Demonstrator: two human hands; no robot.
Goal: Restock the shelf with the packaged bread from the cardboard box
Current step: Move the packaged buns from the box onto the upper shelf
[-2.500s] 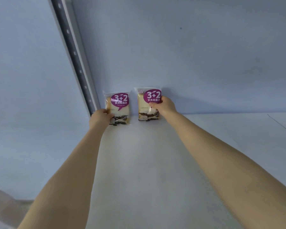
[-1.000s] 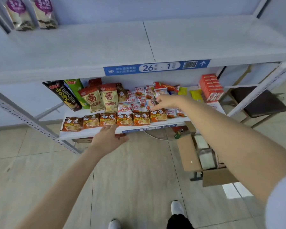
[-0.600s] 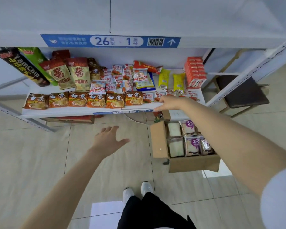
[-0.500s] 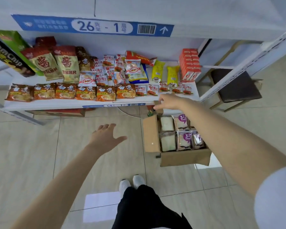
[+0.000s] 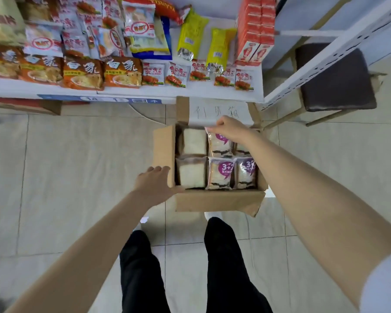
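An open cardboard box (image 5: 217, 201) stands on the tiled floor below the low shelf, with several packs of sliced bread lying flat inside. My right hand (image 5: 229, 128) reaches into the far side of the box and pinches the top edge of a bread pack with a purple label (image 5: 220, 145). My left hand (image 5: 155, 185) hovers at the box's near left corner, fingers straight, thumb toward the box wall. Two more purple-labelled packs (image 5: 220, 175) lie in the near row, and plain-side packs (image 5: 193, 141) fill the left column.
A low white shelf (image 5: 122, 91) carries noodle and snack packets, yellow bags and red cartons (image 5: 254, 30). A dark stool (image 5: 334, 80) sits behind the shelf post at right. My legs and shoes stand just before the box. Another carton (image 5: 32, 106) lies under the shelf at left.
My view has swung from the upper shelf, where I left two bread packs, down to the box. Both hands came down; the right one now pinches a pack, the left reached the box's corner.
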